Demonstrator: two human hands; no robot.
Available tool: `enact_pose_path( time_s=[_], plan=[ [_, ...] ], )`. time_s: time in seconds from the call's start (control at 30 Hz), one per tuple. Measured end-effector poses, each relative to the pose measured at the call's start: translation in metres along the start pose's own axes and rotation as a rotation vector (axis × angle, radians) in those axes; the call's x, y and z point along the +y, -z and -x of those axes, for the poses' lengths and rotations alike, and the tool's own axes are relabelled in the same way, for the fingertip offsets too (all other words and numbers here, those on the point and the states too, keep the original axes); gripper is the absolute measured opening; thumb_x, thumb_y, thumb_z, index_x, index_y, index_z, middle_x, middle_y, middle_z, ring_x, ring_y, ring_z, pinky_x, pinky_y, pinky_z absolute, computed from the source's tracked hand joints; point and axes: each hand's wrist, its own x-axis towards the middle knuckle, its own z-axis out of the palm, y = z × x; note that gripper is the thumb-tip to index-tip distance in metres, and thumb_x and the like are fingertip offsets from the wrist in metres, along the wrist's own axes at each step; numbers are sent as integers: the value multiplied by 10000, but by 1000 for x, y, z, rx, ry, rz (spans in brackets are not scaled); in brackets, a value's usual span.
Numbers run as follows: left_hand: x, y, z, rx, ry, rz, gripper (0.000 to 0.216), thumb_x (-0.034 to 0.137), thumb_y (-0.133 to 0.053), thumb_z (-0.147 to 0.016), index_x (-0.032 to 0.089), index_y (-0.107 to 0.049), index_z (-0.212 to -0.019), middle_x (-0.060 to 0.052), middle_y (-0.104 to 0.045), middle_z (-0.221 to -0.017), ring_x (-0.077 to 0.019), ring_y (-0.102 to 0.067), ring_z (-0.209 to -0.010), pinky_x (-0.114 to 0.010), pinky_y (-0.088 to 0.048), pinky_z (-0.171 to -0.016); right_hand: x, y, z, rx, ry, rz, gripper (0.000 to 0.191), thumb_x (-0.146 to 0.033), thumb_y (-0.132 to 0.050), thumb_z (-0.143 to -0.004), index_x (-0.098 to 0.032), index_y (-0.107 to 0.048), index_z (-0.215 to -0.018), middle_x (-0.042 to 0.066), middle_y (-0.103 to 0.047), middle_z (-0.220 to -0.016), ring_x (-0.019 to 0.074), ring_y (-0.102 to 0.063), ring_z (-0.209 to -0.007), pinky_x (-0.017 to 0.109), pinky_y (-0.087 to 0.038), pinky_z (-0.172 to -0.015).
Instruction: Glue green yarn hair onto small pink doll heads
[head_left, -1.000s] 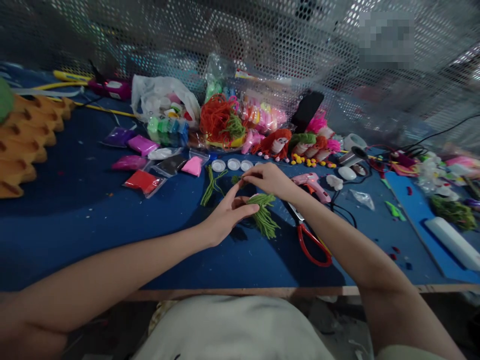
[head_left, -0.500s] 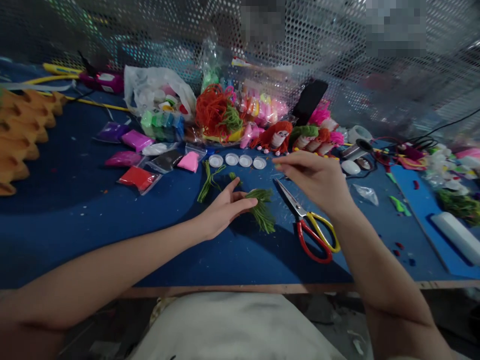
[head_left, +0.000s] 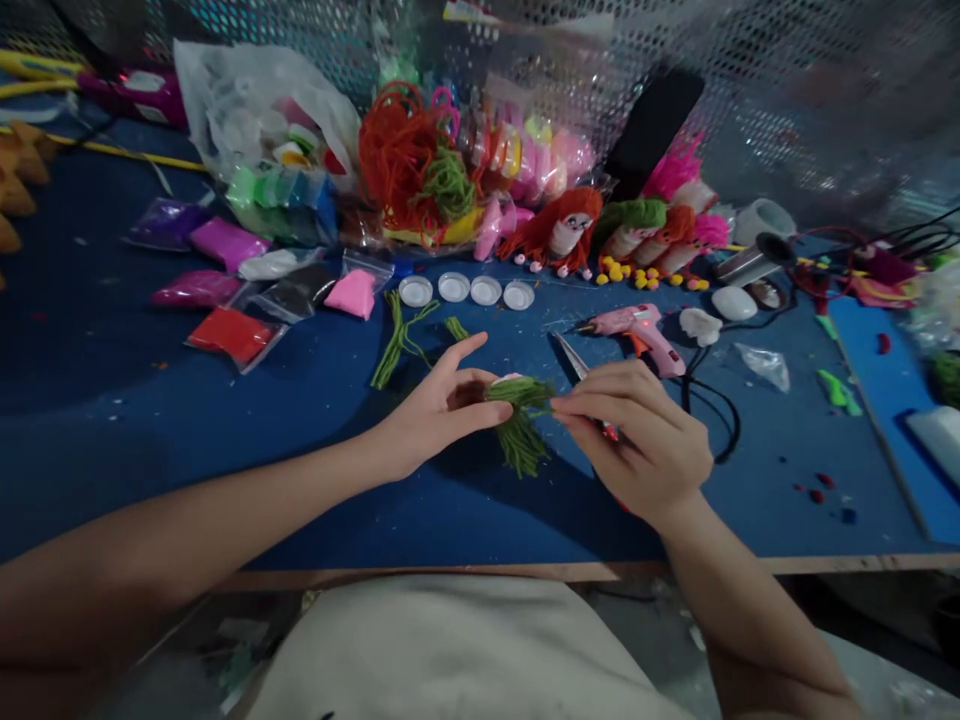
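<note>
step in hand looks like sorting or placing strands on the green yarn bundle, held over the near-middle of the blue table; whether its underside touches the table, can't tell. left hand half open, thumb pressed on the gathered end of the bundle, index finger stretched out away from it, other fingers mostly hidden. right hand has thumb and forefinger tips closed together at the bundle's right side, seems to be pinching a loose strand or two, too small to be sure; its other fingers are curled. next move would call for a steady left thumb and a light, exact fingertip pinch, so single strands don't drag the rest out of line

materials: yarn is soft, matte, stringy, splayed at the cut ends, with a pale pinkish edge showing by the thumb. spare green strands lie loosely crossed beyond the left hand, limp and thin. scissors have a smooth metal blade, mostly covered by the right hand. glue gun is hard pink plastic with an orange trigger. white lids are shallow rimmed discs, four in a row. orange yarn sits behind as a tangled, springy-looking heap
</note>
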Motion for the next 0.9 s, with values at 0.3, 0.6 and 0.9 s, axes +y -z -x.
enact_pose_path(
  time_s=[0.3, 0.6, 0.9],
  plan=[
    [0, 1, 1, -48, -4, -48, 913, 324, -819, -785, 295, -330, -1556, -53, -656, -1188, -223, -603, -1169, -397, -437, -1074, 0, -3, 4, -20, 25, 34, 241, -69, -761, -822, -207, -695, -1008, 28, -741, -838, 175, -650, -783, 351, -571, -725],
    [-1, 3, 1, -65, -8, -65, 862, 335, -814, -798, 307, -373, -1537, -29, -624, -1120, -215, -606, -1151, -391, -455, -1065, 0, -3, 5, -51, 19, 86, 228, -75, -766, -823, -205, -696, -996, 27, -743, -846, 181, -637, -825, 356, -567, -741],
    [4, 0, 2, -79, -25, -130, 838, 349, -794, -814, 293, -377, -1539, -45, -666, -1118, -235, -636, -1141, -425, -485, -1054, -1, -3, 4, -52, 30, 125, 247, -66, -776, -810, -214, -708, -995, 27, -739, -838, 182, -643, -822, 347, -568, -739]
  ],
)
